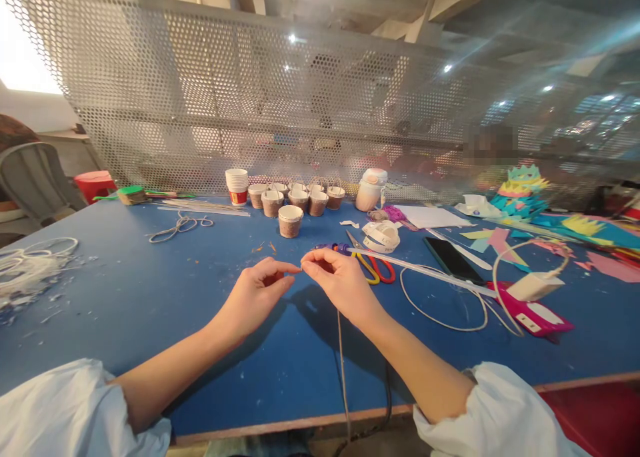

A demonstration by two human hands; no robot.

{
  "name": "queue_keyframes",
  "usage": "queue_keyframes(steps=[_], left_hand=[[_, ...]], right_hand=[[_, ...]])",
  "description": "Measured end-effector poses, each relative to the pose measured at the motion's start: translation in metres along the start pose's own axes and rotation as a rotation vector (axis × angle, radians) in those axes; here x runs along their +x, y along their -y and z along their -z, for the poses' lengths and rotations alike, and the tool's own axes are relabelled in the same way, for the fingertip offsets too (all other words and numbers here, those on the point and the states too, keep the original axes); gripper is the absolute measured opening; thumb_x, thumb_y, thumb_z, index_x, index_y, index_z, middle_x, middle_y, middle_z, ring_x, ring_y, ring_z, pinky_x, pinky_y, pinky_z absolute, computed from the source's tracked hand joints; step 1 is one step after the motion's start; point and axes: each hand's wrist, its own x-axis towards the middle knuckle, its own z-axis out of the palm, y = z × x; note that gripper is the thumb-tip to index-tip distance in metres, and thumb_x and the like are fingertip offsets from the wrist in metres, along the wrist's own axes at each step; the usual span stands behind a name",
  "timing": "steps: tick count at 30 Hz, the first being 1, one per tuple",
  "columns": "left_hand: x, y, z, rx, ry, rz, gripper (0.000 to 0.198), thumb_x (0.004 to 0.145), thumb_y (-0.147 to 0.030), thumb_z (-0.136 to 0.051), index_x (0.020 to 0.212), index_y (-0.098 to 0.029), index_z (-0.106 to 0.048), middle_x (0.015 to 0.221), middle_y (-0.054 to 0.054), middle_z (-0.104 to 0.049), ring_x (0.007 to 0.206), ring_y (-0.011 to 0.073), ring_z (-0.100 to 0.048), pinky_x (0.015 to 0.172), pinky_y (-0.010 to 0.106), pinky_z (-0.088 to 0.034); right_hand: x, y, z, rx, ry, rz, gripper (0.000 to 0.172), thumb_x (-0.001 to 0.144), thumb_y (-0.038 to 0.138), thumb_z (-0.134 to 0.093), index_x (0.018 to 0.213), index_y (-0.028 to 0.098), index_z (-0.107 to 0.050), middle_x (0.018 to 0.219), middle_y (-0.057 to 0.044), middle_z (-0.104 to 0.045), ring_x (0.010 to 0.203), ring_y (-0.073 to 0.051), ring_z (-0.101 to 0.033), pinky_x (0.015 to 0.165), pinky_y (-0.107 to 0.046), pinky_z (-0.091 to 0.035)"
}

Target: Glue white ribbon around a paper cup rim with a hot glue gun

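Note:
My left hand (263,290) and my right hand (345,284) meet fingertip to fingertip above the blue table (240,384). On the right, thumb and forefinger are pinched together. The left forefinger reaches to them, with its thumb close below. Anything between the fingertips is too small to make out. Behind my right hand lies a mostly hidden blue-purple object (341,248), and a long white stick (425,268) runs rightward from it. A thin cord (343,370) drops from beneath that hand over the table edge. Just ahead stands a small brown-wrapped paper cup (290,224).
Several similar cups (273,204) and a cup stack (237,185) stand ahead. Scissors (373,267), a ribbon roll (381,236), a phone (453,258) and a white charger (535,286) lie right. Cord loops (183,227) lie left. A perforated metal screen (320,110) closes the back.

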Motion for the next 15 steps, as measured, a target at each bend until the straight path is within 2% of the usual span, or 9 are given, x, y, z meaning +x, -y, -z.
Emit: queue_keyframes(steps=[9, 15], left_hand=[[-0.0016, -0.0024, 0.0017, -0.169, 0.073, 0.122, 0.028, 0.074, -0.036, -0.063, 0.092, -0.016, -0.072, 0.053, -0.006, -0.040, 0.048, 0.0074, -0.031, 0.046, 0.022, -0.022], [-0.0002, -0.0003, -0.0010, -0.141, 0.056, 0.169, 0.026, 0.072, -0.033, -0.064, 0.090, -0.015, -0.072, 0.059, -0.004, -0.048, 0.047, 0.0063, -0.030, 0.045, 0.023, -0.021]], right_hand=[[0.0017, -0.0050, -0.0002, 0.137, 0.022, -0.122, 0.019, 0.079, 0.036, -0.065, 0.083, 0.018, -0.070, 0.081, -0.001, -0.070, 0.077, -0.016, -0.061, 0.072, -0.029, -0.047], [0.0003, -0.0005, 0.0027, 0.087, 0.084, -0.073, 0.017, 0.080, 0.034, -0.062, 0.080, 0.018, -0.068, 0.079, -0.001, -0.068, 0.073, -0.015, -0.060, 0.069, -0.028, -0.046]])
